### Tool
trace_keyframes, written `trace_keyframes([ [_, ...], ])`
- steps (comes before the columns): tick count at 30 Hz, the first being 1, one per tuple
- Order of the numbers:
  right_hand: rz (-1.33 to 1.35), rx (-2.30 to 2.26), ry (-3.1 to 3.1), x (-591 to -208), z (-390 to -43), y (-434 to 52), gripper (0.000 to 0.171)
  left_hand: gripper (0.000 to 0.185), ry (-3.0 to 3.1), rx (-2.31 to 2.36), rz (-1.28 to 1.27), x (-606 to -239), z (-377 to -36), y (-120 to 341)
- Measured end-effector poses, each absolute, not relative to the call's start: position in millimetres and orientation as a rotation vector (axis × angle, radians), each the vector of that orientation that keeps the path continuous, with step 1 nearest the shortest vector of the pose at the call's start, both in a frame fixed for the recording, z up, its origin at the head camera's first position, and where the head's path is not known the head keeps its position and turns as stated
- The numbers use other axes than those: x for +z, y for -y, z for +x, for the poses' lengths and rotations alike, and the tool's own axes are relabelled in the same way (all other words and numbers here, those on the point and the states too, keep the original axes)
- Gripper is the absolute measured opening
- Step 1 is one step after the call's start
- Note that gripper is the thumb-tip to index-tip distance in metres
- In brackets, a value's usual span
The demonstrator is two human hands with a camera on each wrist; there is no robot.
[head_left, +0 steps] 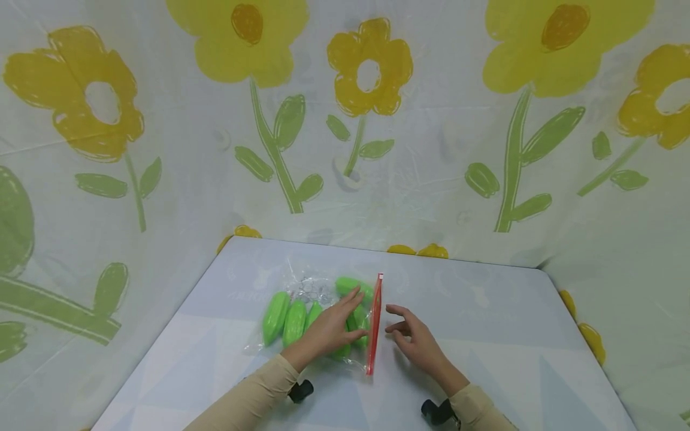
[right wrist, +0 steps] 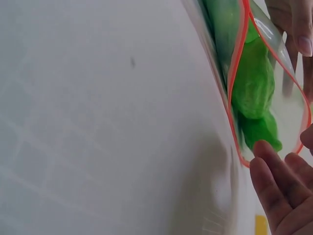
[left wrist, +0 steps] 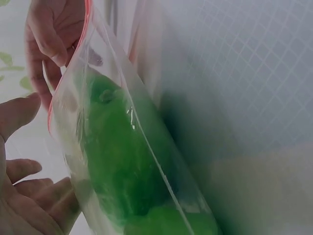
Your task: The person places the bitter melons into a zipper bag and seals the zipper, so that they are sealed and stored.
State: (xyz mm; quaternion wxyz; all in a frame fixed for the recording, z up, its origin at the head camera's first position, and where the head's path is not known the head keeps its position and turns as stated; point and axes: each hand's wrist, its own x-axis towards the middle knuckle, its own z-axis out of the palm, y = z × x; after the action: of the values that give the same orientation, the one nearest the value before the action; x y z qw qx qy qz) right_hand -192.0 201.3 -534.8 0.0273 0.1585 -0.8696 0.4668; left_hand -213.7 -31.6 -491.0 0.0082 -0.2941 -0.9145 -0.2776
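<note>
A clear zip bag [head_left: 318, 317] w/ a red-orange seal strip [head_left: 374, 323] is lying on the pale tabletop [head_left: 485, 335], near the middle, mouth turned toward the person's right. Green oblong pieces [head_left: 276, 317] are being kept inside it, some at the closed end, some bunched by the mouth.

The left hand [head_left: 329, 328] is being laid flat over the bag, fingers straight, prob. so the contents are pinned down and the plastic isn't sliding. Nothing is being gripped by it.

The right hand [head_left: 415, 340] is being held just beside the strip, fingers loosely spread & relaxed, apparently not touching it in the head view. In the right wrist view the mouth [right wrist: 269, 93] is gaping open, so the seal isn't pressed together yet.
</note>
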Motion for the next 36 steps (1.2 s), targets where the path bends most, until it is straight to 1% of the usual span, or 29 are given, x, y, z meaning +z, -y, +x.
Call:
trace_keyframes([
  [8, 0.357, 1.407, 2.708, -530, -201, -201, 0.043, 0.059, 2.830, -0.779, -0.913, -485, -219, 35],
  [13, 0.264, 1.414, 2.694, -526, -211, -199, 0.037, 0.045, 2.861, -0.770, -0.888, -478, -228, 39],
  [16, 0.209, 1.417, 2.691, -524, -219, -198, 0.033, 0.040, 2.887, -0.769, -0.891, -471, -237, 41],
  [25, 0.026, 1.458, 2.698, -523, -247, -200, 0.032, 0.038, 3.011, -0.716, -0.860, -450, -277, 37],
  [30, -0.074, 1.547, 2.716, -523, -264, -199, 0.033, 0.038, 3.045, -0.644, -0.892, -446, -300, 25],
  [36, -0.147, 1.673, 2.703, -524, -281, -196, 0.033, 0.039, 3.054, -0.671, -0.917, -443, -323, 6],
])
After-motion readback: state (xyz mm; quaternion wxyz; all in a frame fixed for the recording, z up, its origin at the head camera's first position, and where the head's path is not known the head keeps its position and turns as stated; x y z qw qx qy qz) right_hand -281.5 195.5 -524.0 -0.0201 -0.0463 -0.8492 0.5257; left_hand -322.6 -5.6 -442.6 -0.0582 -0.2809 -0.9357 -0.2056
